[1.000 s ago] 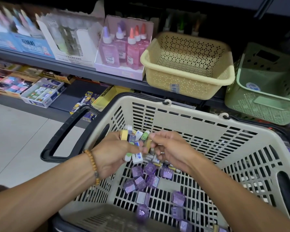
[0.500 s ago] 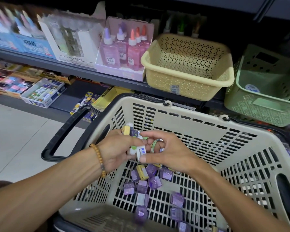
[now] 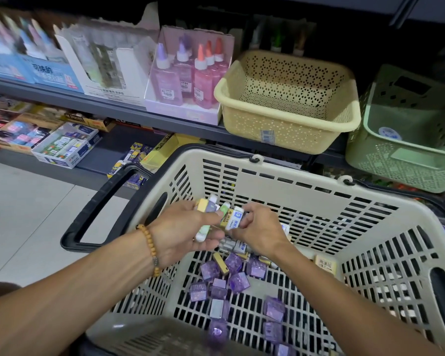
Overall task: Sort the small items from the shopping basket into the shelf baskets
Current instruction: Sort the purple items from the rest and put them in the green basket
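Both hands grasp erasers [image 3: 233, 219], left hand [image 3: 183, 232] a bunch, right hand [image 3: 258, 231] one; they look light, slick, so pinch the flat sides.

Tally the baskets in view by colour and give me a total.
Yellow shelf basket: 1
Green shelf basket: 1
Beige shopping basket: 1
Total: 3

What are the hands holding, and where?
The left hand grips a bunch of erasers around their middles; the right hand pinches one eraser by its end.
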`<action>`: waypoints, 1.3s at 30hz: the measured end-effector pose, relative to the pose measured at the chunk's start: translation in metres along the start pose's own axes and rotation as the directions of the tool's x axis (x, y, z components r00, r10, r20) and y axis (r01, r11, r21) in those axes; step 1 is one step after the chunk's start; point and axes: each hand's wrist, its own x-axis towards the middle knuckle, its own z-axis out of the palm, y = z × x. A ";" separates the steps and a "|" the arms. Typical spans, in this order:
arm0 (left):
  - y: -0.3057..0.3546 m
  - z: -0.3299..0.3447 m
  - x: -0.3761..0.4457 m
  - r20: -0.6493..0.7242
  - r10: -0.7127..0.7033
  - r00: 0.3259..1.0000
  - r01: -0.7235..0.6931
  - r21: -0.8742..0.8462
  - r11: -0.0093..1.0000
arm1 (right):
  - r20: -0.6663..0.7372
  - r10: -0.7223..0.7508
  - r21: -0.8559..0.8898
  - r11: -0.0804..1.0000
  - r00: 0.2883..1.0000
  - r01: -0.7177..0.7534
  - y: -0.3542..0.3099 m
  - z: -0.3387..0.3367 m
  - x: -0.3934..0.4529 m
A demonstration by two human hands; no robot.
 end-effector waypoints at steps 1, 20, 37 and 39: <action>0.000 0.000 -0.001 0.019 -0.006 1.000 0.005 0.029 1.000 | -0.007 0.000 0.039 0.999 1.000 0.000 0.000 0.000 0.000; 0.000 0.005 0.000 -0.032 -0.002 0.999 0.002 -0.011 1.000 | 0.071 0.211 0.311 0.924 0.975 -0.223 0.015 -0.034 0.001; -0.005 0.016 0.005 0.020 -0.061 0.998 0.060 0.016 0.998 | 0.257 0.017 0.527 0.835 0.966 -0.155 -0.002 -0.044 -0.024; -0.005 0.014 0.006 0.024 -0.090 0.996 0.085 0.138 0.987 | 0.250 0.092 0.487 0.849 0.964 -0.208 0.007 -0.055 -0.021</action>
